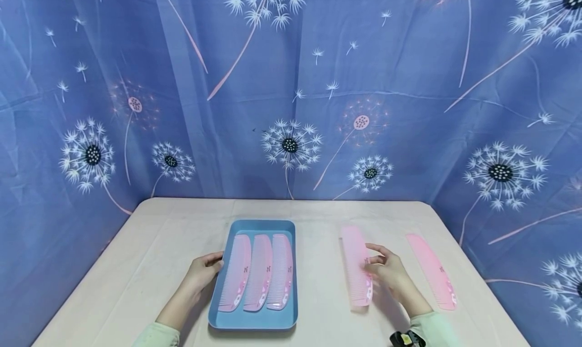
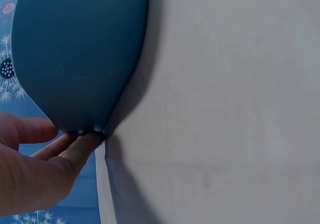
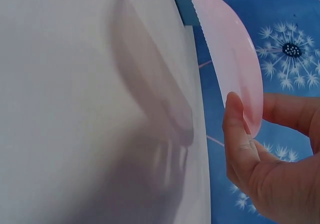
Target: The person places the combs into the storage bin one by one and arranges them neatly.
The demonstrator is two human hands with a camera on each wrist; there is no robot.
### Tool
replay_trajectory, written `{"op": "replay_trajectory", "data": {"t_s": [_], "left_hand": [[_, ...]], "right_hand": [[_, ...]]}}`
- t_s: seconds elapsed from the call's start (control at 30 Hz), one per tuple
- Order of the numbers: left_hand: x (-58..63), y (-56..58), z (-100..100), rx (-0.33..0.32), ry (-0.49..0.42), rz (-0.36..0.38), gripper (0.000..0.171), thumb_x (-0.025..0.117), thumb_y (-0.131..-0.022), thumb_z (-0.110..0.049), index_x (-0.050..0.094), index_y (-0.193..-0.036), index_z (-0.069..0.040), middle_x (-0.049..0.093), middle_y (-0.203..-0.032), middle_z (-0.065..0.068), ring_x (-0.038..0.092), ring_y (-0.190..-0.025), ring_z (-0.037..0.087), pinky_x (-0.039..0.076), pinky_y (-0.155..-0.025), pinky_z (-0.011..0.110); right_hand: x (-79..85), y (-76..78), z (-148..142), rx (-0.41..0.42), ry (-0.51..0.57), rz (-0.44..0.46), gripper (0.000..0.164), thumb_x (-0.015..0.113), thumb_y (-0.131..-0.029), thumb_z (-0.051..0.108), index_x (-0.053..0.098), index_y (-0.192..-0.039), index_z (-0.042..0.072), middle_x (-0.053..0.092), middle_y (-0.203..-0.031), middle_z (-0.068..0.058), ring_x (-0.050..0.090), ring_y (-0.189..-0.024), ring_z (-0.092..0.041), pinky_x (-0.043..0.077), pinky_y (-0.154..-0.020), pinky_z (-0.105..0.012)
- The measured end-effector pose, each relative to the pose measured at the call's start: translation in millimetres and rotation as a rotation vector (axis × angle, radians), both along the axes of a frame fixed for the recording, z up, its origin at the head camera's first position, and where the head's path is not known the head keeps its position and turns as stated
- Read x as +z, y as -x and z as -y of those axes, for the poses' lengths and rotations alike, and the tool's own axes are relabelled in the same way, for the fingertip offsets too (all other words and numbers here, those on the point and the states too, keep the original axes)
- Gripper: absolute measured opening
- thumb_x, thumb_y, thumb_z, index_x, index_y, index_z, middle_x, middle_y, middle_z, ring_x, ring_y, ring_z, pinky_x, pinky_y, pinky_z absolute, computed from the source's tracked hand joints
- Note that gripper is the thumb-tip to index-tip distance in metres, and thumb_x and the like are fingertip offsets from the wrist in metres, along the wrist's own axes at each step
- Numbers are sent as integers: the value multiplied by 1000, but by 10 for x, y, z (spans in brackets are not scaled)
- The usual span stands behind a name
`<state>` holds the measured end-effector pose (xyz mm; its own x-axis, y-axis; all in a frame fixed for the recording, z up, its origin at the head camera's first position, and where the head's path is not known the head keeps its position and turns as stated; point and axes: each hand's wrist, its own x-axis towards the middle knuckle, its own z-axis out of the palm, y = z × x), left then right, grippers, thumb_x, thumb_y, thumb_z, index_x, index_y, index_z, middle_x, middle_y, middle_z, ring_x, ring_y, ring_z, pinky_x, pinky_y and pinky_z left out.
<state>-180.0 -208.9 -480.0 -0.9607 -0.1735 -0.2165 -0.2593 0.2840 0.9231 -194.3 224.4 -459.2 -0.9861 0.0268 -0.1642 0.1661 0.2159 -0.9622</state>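
Note:
My left hand [image 1: 203,276] grips the left side of a blue tray [image 1: 252,324], thumb near the rim and fingers against the outer wall; the left wrist view shows the fingers [image 2: 75,151] at the tray's edge. Three pink combs [image 1: 258,274] lie side by side inside, teeth facing left. To the right of the tray, my right hand [image 1: 390,271] pinches another pink comb [image 1: 356,266] by its curved back. This comb is off the table, its shadow falling on the cloth in the right wrist view, where thumb and fingers hold it from both faces.
One more pink comb [image 1: 433,271] lies on the table to the right of my right hand. A pale cloth covers the table [image 1: 182,220]. Blue dandelion-print curtains [image 1: 245,109] stand behind it and at both sides.

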Motion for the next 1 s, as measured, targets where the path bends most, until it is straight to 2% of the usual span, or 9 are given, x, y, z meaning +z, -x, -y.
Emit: {"op": "replay_trajectory", "data": {"t_s": [0.23,0.4,0.6,1.0], "left_hand": [[-7,3,1,7,11,9,37,46,-97,-4,51,-131,10,48,-135,31,45,-126,44,44,-102,51],[-1,-9,-6,17,7,22,38,46,-97,-4,51,-132,9,48,-136,30,44,-128,43,43,-103,49],[-1,-4,-1,3,11,18,38,46,-97,-4,50,-132,10,47,-136,31,44,-127,44,41,-103,52],[-8,18,9,5,4,27,38,47,-97,-4,49,-132,10,47,-136,31,44,-128,44,42,-103,51]], "right_hand": [[-8,36,138,7,30,-16,62,64,-80,-10,43,-138,-5,59,-81,-4,58,-70,-8,54,-61,-21],[38,63,274,25,25,-33,62,65,-79,-8,45,-137,-3,60,-83,-6,58,-71,-10,55,-63,-22],[78,113,447,46,75,-48,61,66,-78,-10,46,-135,-4,62,-84,-9,61,-73,-12,56,-65,-22],[65,146,685,68,101,-53,59,66,-76,-11,50,-132,-3,64,-83,-11,62,-71,-14,55,-63,-23]]}}
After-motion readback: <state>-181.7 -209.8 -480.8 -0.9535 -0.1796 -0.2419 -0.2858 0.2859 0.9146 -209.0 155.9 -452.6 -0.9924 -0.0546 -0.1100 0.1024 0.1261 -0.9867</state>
